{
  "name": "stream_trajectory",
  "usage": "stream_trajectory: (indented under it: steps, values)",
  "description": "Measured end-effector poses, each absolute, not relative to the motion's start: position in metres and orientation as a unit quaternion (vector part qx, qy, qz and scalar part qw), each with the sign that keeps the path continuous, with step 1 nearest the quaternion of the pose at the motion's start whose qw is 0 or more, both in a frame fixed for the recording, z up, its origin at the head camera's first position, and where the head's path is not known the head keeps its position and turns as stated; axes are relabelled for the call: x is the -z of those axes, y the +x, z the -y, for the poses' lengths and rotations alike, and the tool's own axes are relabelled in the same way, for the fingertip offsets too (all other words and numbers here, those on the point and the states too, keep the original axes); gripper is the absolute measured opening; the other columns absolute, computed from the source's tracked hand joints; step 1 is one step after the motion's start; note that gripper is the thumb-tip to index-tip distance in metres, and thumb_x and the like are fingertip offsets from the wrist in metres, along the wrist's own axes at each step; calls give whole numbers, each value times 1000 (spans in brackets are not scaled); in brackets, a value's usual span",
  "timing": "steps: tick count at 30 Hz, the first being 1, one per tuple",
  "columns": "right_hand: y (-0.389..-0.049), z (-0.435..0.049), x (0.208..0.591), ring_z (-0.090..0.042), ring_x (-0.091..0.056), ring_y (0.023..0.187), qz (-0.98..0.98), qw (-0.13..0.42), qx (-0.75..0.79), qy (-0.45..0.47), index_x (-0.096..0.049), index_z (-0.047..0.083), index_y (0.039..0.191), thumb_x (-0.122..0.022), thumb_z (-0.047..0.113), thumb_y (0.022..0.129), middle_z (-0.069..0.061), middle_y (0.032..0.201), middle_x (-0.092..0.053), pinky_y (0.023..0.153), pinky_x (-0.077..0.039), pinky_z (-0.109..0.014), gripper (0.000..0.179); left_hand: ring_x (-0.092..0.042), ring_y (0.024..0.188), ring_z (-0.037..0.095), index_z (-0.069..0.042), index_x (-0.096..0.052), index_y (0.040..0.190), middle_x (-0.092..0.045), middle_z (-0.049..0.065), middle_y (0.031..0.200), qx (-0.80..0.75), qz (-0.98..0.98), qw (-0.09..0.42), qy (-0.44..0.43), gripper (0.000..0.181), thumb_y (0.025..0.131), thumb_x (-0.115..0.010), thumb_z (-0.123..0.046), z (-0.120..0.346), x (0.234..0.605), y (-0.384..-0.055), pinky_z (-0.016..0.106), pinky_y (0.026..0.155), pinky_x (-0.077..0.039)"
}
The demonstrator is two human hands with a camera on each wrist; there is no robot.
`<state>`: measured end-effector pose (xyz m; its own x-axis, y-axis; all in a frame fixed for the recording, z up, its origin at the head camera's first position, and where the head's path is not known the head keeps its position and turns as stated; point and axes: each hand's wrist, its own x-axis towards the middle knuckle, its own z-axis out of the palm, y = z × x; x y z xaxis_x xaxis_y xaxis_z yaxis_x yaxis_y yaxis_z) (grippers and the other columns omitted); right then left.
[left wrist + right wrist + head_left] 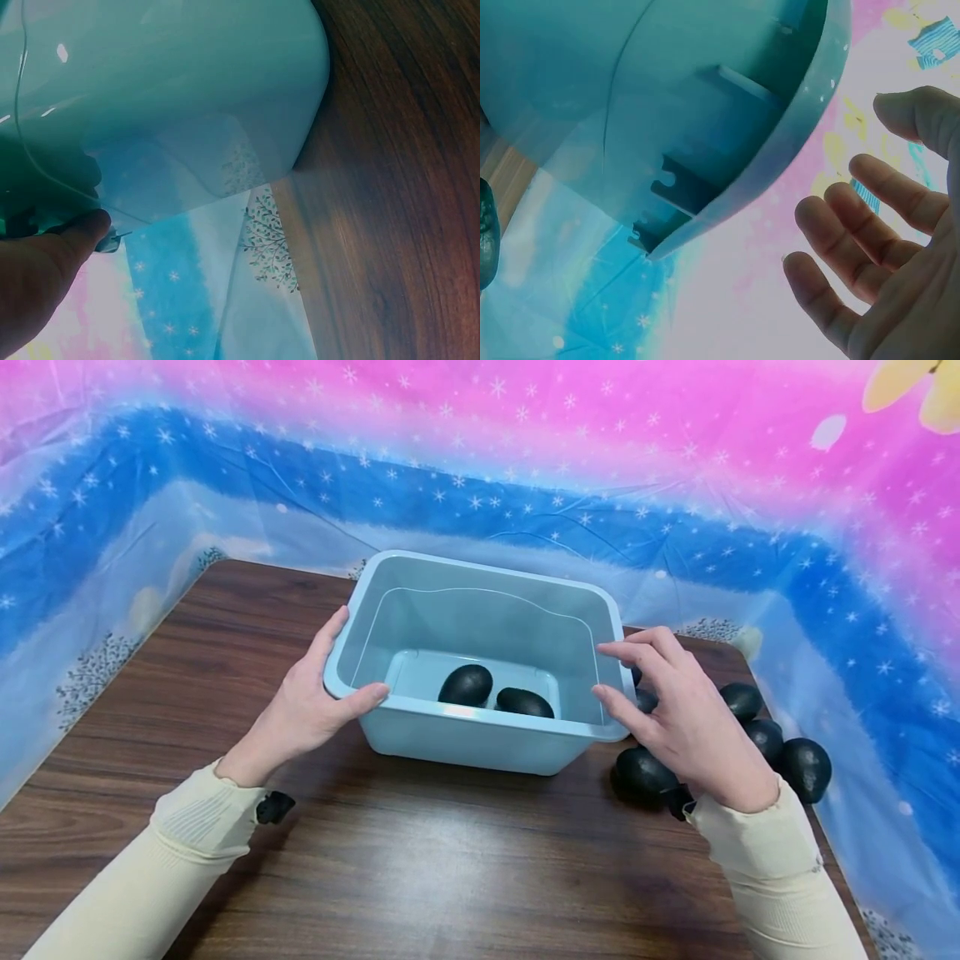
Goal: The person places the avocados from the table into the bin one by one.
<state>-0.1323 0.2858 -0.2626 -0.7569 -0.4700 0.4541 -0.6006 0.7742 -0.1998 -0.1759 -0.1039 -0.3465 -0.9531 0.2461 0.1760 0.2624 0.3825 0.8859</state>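
Note:
A light blue plastic bin stands in the middle of the wooden table, its open top facing up. Two black avocados, one rounder and one partly behind the front rim, lie on its floor. My left hand grips the bin's left end, thumb over the front rim and fingers along the outer side. Beside the right end is my right hand, fingers spread and holding nothing. In the right wrist view, a gap shows between its fingertips and the ribbed underside of the rim.
Several more black avocados sit on the table to the right, one near the bin and others by the table's right edge. My right hand partly covers that group. A printed pink and blue cloth hangs around the table.

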Motion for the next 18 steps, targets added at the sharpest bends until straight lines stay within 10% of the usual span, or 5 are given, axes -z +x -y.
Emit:
stream_trajectory:
  steps: [18]
  values:
    - [-128, -298, 260, -14, -52, 92, 910, 223, -189, 293, -58, 8, 127, -72, 14, 84, -7, 114, -52, 76, -42, -34, 46, -41, 123, 24, -35, -6, 151, -30, 4, 147, 538, 828, 11, -156, 93, 84, -70, -37, 103, 348, -175, 50, 91, -40]
